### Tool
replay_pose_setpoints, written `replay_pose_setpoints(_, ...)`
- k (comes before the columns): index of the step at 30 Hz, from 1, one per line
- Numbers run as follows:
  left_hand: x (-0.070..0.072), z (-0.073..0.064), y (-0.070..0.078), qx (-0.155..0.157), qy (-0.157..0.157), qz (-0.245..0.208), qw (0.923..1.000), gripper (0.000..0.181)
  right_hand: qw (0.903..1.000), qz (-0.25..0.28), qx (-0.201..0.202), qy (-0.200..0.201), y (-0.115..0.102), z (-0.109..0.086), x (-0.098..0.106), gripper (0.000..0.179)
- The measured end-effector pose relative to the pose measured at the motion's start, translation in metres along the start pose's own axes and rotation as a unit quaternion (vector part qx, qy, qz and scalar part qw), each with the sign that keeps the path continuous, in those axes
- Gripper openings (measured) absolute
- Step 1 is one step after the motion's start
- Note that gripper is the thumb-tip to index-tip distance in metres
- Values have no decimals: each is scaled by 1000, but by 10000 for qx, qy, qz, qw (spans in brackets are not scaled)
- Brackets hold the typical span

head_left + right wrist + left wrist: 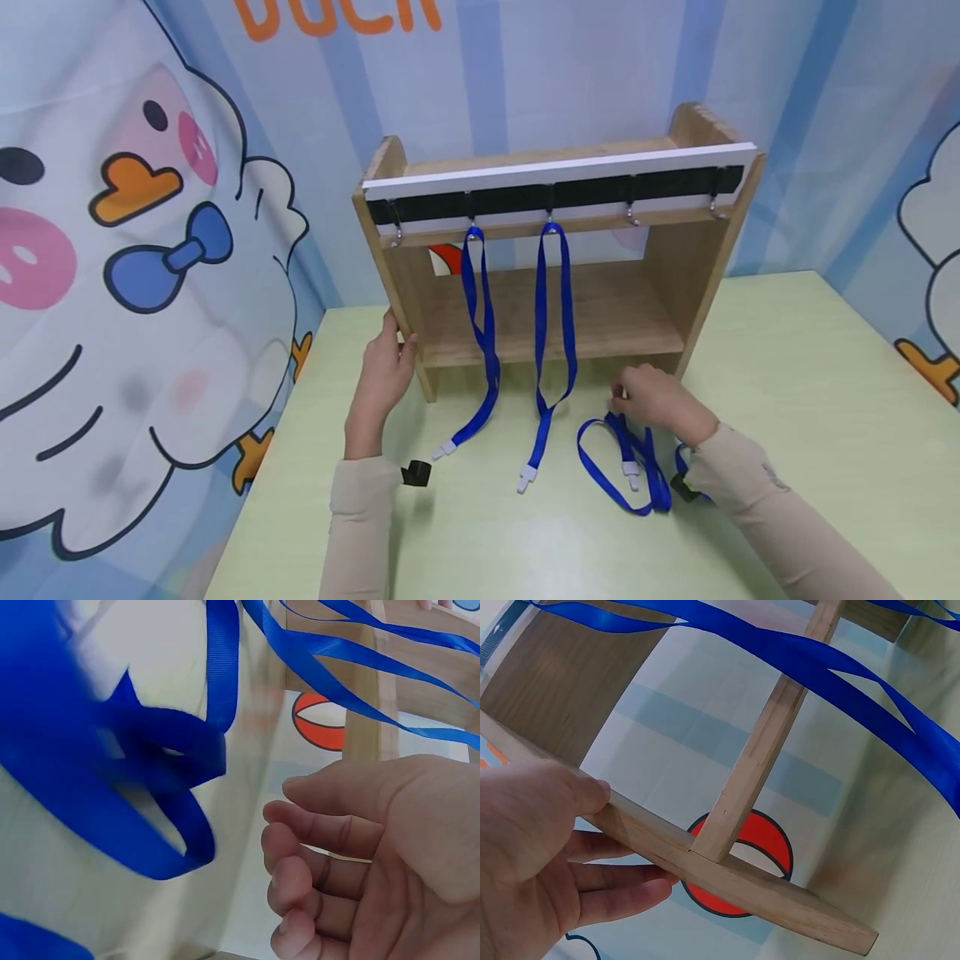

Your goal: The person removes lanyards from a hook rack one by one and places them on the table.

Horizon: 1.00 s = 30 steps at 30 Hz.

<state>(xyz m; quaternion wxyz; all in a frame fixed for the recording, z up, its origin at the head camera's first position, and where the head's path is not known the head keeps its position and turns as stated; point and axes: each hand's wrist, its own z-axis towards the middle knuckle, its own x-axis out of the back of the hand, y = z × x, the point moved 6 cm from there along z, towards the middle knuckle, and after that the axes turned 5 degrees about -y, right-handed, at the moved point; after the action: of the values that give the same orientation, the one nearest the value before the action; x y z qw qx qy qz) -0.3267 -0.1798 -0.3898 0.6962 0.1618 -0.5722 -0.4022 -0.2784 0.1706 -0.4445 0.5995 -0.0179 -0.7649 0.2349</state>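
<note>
My left hand point(385, 371) grips the left side panel of a wooden shelf point(555, 312); in the left wrist view the thumb point(592, 796) lies on one face of the panel and the fingers on the other. Two blue lanyards, one on the left point(489, 367) and one in the middle point(567, 333), hang from hooks with their white clips near the table. Over a third, loosely looped blue lanyard point(600, 479) on the table hovers my right hand point(660, 396). Its fingers are loosely bent, with nothing between them in the right wrist view point(322, 862).
A black strip point(510, 200) with several metal hooks runs along the shelf's white top board. More blue ribbon point(681, 457) shows beside the right sleeve. The pale table point(480, 550) carries everything; a printed duck curtain point(225, 400) stands behind and to the left.
</note>
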Motion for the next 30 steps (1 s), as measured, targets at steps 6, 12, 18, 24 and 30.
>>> replay_pose_setpoints(6,2,1,2,18,-18,-51,10000,57,9996,127,21,238,-9,-3,14,13)
replay_pose_setpoints(12,3,1,2,38,-21,-38,10000,58,9955,69,519,791,-30,-7,36,12)
replay_pose_setpoints(18,3,1,-1,55,-27,-16,10000,57,9901,102,860,1105,-52,-9,61,14)
replay_pose_setpoints(24,2,0,-2,126,-67,-90,9999,56,9854,185,658,1557,-69,-11,86,19)
replay_pose_setpoints(30,0,1,-1,159,-108,-84,9998,57,9717,439,878,2148,-87,-13,110,32)
